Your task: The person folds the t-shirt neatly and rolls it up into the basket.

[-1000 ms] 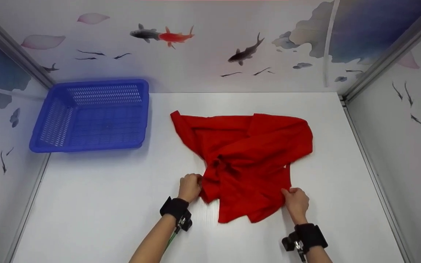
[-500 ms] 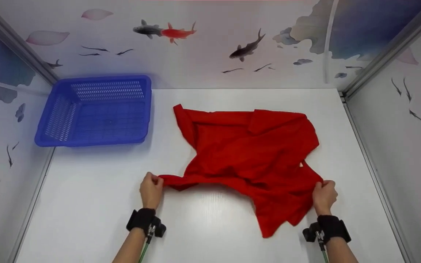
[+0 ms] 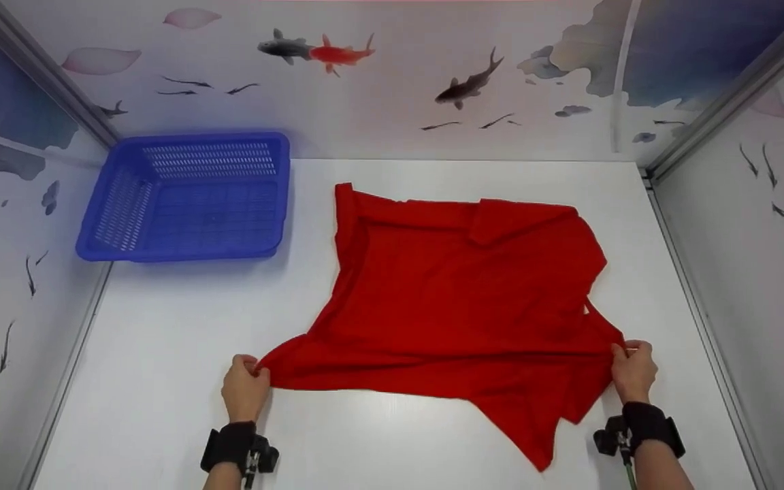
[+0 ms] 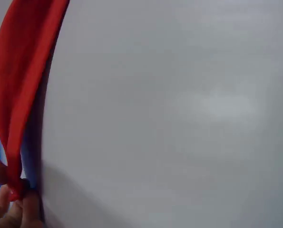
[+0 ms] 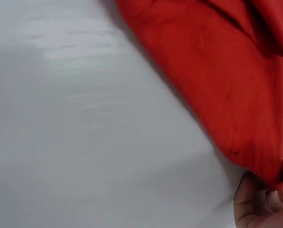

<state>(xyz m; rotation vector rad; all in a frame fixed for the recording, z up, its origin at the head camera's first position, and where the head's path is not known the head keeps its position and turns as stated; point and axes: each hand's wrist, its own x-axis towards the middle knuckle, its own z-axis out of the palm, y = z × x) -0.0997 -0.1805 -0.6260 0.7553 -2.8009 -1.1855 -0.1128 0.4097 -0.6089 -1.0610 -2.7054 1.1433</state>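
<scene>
A red garment [image 3: 460,292] lies spread over the white table, its upper edge folded over and a pointed flap hanging toward the near side. My left hand [image 3: 246,389] pinches its lower left corner; in the left wrist view, the thumb and fingers [image 4: 31,206] close on the gathered red fabric [image 4: 24,90]. On the other side, my right hand [image 3: 633,373] pinches the lower right edge, and the right wrist view has the cloth [image 5: 217,85] between thumb and fingers [image 5: 246,199]. Between the hands the lower part is stretched, with long creases running across.
A blue perforated plastic basket [image 3: 208,218] stands at the back left of the white table [image 3: 174,327], with nothing in it. Panels printed with fish [image 3: 470,85] and petals enclose the table at the back and sides. Each wrist wears a black strap with a camera [image 3: 229,446].
Both hands have moved apart, the left one far to the left and nearer, the right one to the right. The bunched garment has opened out wide between them, and the view has shifted slightly.
</scene>
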